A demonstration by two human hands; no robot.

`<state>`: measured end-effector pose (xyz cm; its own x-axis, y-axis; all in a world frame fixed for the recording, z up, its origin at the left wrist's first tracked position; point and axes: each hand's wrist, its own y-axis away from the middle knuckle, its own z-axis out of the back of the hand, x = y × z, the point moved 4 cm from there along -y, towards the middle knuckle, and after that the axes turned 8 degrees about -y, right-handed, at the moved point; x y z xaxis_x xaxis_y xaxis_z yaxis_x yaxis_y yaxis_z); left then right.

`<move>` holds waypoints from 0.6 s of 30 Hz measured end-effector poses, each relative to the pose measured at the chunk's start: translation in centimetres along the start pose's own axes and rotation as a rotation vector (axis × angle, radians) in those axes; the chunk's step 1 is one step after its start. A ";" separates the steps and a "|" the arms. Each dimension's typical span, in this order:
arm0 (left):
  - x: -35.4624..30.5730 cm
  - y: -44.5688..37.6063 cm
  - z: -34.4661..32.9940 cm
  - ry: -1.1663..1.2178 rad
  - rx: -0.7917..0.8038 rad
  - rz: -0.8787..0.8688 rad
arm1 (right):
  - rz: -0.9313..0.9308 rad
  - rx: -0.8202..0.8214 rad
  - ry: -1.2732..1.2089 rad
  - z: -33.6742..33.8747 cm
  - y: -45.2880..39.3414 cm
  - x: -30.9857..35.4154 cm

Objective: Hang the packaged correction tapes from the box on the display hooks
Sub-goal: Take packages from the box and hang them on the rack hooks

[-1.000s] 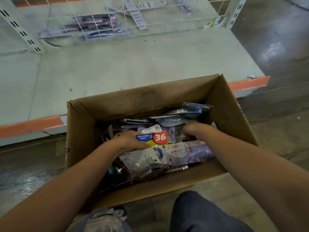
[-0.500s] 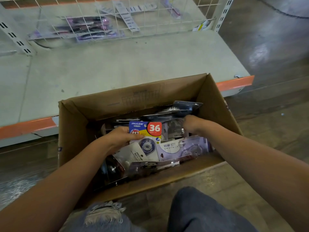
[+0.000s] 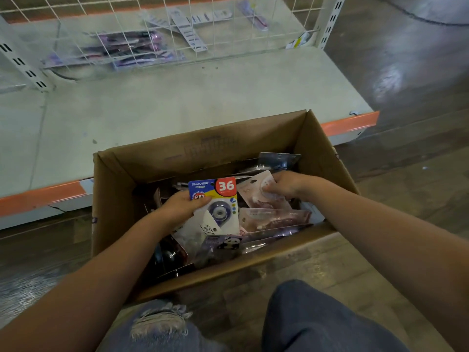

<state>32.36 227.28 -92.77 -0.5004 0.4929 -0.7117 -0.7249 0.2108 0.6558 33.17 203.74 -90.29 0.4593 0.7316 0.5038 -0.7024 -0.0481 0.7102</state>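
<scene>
Since half a second ago both packs have come up higher out of the pile, and the pinkish one in my right grip wasn't showing before. Only the head view here. Left hand [image 3: 181, 207] is closed on the blue-and-yellow correction tape pack [image 3: 215, 199], the one with the big red 36, thumb over its left edge, held just above the heap. Right hand [image 3: 284, 185] is pinching a pale pink pack [image 3: 256, 194] by its top corner, tilted, right beside the 36 one. Both sit over the open cardboard box [image 3: 121, 189], which is on the floor against the low shelf [image 3: 177, 105] and full of loose packs, including a panda-print pack [image 3: 228, 243] near the front wall. Behind the shelf there's a wire grid panel [image 3: 152, 29] with a few purple packs [image 3: 127, 47] behind it. My knees are at the bottom edge.
</scene>
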 end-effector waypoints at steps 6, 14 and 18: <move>0.8 -0.6 -0.8 -0.157 0.044 -0.012 | -0.063 0.050 0.192 -1.0 -0.8 -1.4; -0.5 -0.5 -0.3 0.153 -0.050 -0.043 | 0.054 0.009 -0.530 0.7 -0.5 -0.1; -3.1 1.5 1.5 0.250 -0.119 -0.050 | 0.064 -0.016 -0.787 2.2 1.4 1.8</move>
<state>33.54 227.29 -89.18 -0.5533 0.2579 -0.7920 -0.7947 0.1215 0.5947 34.18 203.49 -87.27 0.6633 0.0312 0.7477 -0.7455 -0.0600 0.6638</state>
